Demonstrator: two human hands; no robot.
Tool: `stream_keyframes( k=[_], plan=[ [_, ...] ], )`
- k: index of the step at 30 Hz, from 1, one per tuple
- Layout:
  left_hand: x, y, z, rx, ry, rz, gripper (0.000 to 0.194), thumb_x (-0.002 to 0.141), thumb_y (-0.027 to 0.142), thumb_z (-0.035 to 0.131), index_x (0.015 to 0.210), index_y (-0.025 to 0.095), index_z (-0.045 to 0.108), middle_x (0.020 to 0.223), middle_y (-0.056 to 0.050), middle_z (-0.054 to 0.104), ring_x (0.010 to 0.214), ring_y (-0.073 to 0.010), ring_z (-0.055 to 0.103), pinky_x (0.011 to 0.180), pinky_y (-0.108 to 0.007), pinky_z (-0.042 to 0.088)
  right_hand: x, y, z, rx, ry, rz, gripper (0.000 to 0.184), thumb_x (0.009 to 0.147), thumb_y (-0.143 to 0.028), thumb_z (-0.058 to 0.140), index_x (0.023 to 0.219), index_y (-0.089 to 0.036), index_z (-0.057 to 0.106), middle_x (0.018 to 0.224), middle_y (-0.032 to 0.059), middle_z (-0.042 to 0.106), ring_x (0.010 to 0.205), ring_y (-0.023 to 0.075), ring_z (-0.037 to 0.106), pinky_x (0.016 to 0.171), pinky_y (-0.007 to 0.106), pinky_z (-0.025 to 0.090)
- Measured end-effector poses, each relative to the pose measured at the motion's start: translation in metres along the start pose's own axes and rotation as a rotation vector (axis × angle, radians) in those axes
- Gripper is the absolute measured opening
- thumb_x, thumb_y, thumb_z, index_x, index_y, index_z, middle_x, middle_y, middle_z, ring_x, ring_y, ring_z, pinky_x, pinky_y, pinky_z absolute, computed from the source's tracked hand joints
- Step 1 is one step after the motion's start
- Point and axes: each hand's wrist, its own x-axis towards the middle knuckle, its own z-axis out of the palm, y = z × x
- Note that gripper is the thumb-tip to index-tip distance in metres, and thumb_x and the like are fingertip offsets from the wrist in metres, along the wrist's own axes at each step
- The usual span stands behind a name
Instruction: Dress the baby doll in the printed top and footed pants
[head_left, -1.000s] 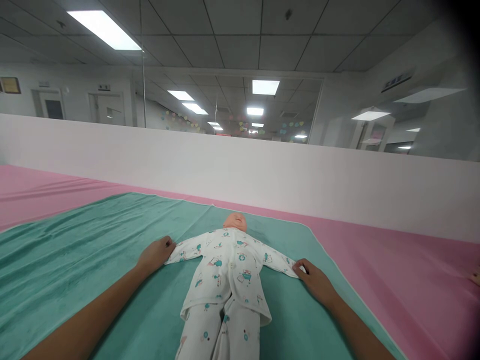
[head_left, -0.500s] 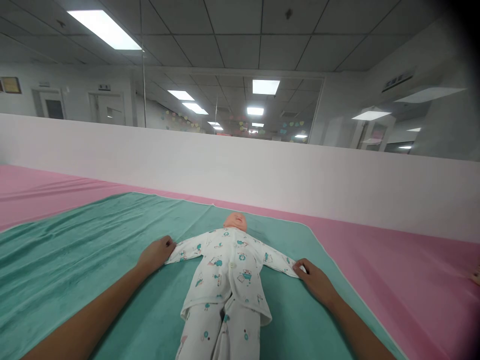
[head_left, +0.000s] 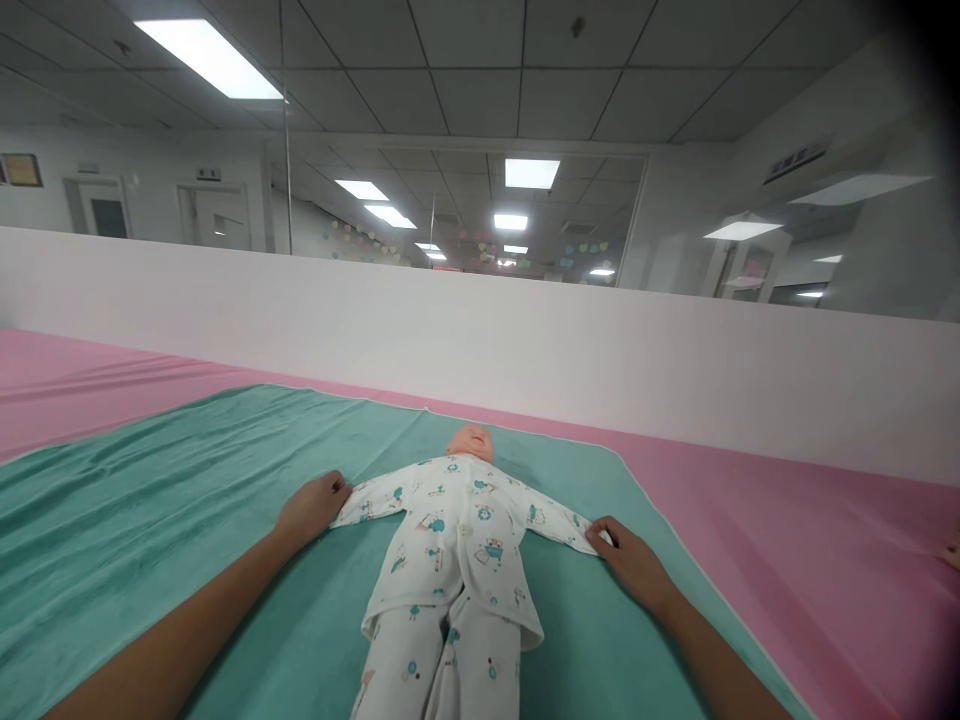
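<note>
A baby doll [head_left: 471,441] lies on its back on a green blanket [head_left: 300,620], its head toward the wall. It wears a white patterned jacket [head_left: 450,540] and matching trousers [head_left: 480,665], with both arms spread out sideways. At the cuff of the sleeve on the left, my left hand [head_left: 315,507] is closed with the fabric pinched in its fingers. My right hand [head_left: 630,560] pinches the other sleeve's cuff between thumb and fingers. The doll's hands are hidden, and its feet are out of view.
Under the blanket spreads a pink sheet [head_left: 750,500], wrinkled on the left. Behind it runs a low white wall [head_left: 465,340] with glass [head_left: 465,220] above. At the far right edge, part of a small skin-coloured object [head_left: 952,553] shows; I cannot tell what it is.
</note>
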Motion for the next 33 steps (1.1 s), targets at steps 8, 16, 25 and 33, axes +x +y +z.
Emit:
stream_keyframes(
  k=[8, 16, 25, 33],
  plan=[
    [-0.001, 0.001, -0.003, -0.001, 0.001, 0.006, 0.031, 0.082, 0.045, 0.036, 0.075, 0.02, 0.054, 0.079, -0.006, 0.065, 0.07, -0.0217, 0.058, 0.053, -0.026, 0.031, 0.003, 0.004, 0.001, 0.004, -0.009, -0.009, 0.037, 0.08, -0.058, 0.033, 0.084, -0.026, 0.052, 0.074, -0.0015, 0.059, 0.068, 0.0183, 0.053, 0.06, 0.026, 0.035],
    [-0.003, 0.002, -0.012, 0.053, 0.06, -0.054, 0.034, 0.083, 0.048, 0.032, 0.081, 0.022, 0.054, 0.078, -0.006, 0.065, 0.071, -0.0224, 0.058, 0.051, -0.026, 0.029, 0.003, 0.006, 0.002, -0.004, 0.008, -0.013, 0.037, 0.08, -0.057, 0.034, 0.084, -0.026, 0.053, 0.072, -0.0017, 0.058, 0.066, 0.0182, 0.052, 0.06, 0.026, 0.035],
    [0.001, -0.005, -0.012, 0.145, 0.059, -0.081, 0.036, 0.085, 0.047, 0.028, 0.087, 0.022, 0.054, 0.085, -0.009, 0.065, 0.076, -0.0254, 0.059, 0.052, -0.027, 0.032, 0.006, 0.009, 0.006, 0.0, 0.061, -0.029, 0.034, 0.079, -0.053, 0.036, 0.083, -0.025, 0.055, 0.071, -0.0017, 0.058, 0.067, 0.0176, 0.053, 0.061, 0.026, 0.036],
    [0.003, -0.013, -0.015, 0.24, 0.047, -0.143, 0.037, 0.087, 0.042, 0.026, 0.092, 0.018, 0.054, 0.089, -0.013, 0.063, 0.079, -0.029, 0.059, 0.056, -0.031, 0.037, 0.011, 0.023, 0.001, -0.027, 0.275, 0.133, 0.026, 0.079, -0.043, 0.038, 0.085, -0.023, 0.053, 0.085, 0.003, 0.061, 0.073, 0.0183, 0.055, 0.06, 0.028, 0.036]
  ],
)
